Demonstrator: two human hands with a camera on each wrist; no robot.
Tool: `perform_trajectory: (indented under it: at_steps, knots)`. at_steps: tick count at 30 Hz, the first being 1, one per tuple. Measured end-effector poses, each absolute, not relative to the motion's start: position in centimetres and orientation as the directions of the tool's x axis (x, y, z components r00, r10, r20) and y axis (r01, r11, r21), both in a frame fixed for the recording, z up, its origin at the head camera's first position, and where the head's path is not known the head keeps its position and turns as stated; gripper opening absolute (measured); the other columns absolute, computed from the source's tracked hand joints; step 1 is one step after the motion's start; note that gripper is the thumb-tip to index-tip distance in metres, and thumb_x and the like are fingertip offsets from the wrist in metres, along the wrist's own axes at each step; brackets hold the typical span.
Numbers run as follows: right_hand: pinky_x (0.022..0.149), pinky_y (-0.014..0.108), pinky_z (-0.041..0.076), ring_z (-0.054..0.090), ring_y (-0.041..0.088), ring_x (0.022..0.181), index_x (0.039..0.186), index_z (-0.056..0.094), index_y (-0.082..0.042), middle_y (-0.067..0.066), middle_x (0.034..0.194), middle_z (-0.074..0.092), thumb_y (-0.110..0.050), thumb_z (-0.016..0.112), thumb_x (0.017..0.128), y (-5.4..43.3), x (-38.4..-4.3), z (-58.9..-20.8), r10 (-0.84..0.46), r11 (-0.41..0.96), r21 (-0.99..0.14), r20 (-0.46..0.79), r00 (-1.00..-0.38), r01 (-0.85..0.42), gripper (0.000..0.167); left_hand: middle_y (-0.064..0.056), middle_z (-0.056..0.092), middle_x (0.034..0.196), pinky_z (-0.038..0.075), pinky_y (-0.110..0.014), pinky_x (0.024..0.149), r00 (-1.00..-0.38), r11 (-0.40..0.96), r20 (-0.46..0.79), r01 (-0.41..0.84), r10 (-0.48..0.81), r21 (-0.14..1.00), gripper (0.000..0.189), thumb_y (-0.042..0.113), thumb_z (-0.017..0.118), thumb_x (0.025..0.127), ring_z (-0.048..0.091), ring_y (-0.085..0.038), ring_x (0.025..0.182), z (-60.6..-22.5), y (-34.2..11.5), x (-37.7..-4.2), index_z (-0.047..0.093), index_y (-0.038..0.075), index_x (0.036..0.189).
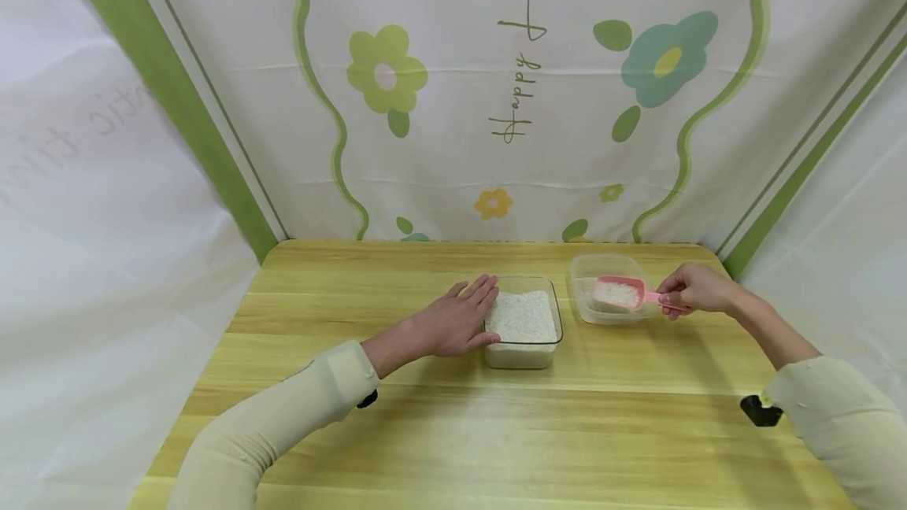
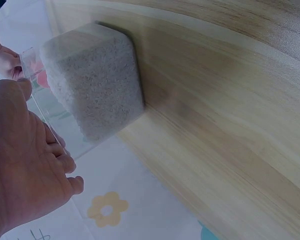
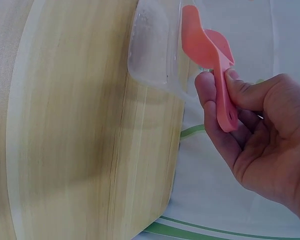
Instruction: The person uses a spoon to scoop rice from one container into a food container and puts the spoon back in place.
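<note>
My right hand (image 1: 690, 290) pinches the handle of a pink scoop (image 1: 640, 295) between thumb and fingers. White rice (image 1: 619, 294) lies in the scoop, which hangs over a frosted plastic container (image 1: 585, 307). From the right wrist view the pink scoop (image 3: 221, 75) shows from below, above the container's (image 3: 149, 60) rim. My left hand (image 1: 460, 319), fingers straight, rests on the left rim of a clear square container (image 1: 520, 358) that holds much rice (image 1: 524, 317). In the left wrist view the left hand's (image 2: 35, 160) fingers lie along that container's rim.
Both containers stand side by side toward the back of a wooden table (image 1: 496, 431). A white curtain (image 1: 439, 156) with printed flowers hangs behind the table's back edge, and more white fabric (image 1: 106, 258) flanks it on the left.
</note>
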State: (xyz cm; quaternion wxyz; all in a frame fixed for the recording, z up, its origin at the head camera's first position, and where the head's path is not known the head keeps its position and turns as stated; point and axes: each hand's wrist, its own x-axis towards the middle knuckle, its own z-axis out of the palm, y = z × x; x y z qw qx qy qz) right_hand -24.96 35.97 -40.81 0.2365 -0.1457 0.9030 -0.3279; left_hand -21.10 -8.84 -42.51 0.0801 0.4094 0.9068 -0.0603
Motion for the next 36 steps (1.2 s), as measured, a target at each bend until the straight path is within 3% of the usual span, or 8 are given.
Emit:
perform_trajectory:
  at_steps: [36]
  knots:
    - [0.061,0.024,0.056,0.071,0.013,0.066,0.099,0.073,0.009,0.003,0.074,0.073,-0.002,0.060,0.095,34.8,-24.7,-39.7,-0.443,0.830,-0.483,-0.265,-0.856,-0.280,0.018,-0.013,0.005,0.169,0.016,-0.046,0.126,-0.649,0.655,-0.198,0.755,0.735,-0.043,0.081,0.060,0.024,0.105,0.001,-0.024,0.157,-42.4,-8.8,-21.1,0.011,0.002,0.160]
